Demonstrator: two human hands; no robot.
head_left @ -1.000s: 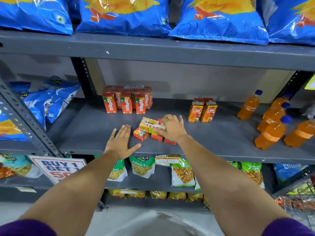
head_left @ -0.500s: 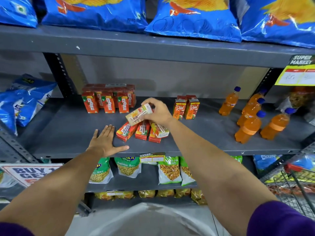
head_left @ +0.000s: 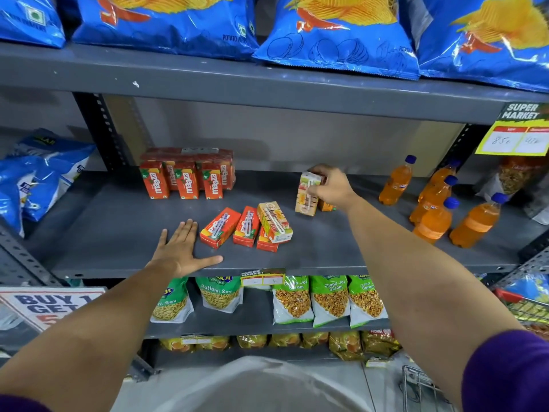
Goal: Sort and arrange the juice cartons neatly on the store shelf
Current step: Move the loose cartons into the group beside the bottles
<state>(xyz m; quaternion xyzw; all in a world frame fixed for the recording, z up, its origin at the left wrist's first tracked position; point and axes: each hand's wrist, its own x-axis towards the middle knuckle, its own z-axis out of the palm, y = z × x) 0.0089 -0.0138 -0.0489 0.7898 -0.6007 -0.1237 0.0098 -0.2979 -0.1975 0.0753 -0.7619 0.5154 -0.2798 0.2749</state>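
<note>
The carton (head_left: 307, 194) has moved right, upright in the right hand's (head_left: 332, 187) clamped grip; left hand (head_left: 181, 248) stays flat.

Your right hand (head_left: 332, 185): closed round a pale juice carton (head_left: 306, 194), upright on the grey shelf (head_left: 118, 230).
Your left hand (head_left: 181, 248): flat, fingers spread — palm down at the shelf's front edge.
Loose cartons (head_left: 246, 227): lying flat just beside your left hand.
Maaza cartons (head_left: 187, 179): upright at the back.

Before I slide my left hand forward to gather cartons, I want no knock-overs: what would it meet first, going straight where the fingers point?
Probably bare grey metal shelf, then the upright red Maaza cartons at the back; depth is uncertain. The left hand points left of the lying red cartons.
</note>
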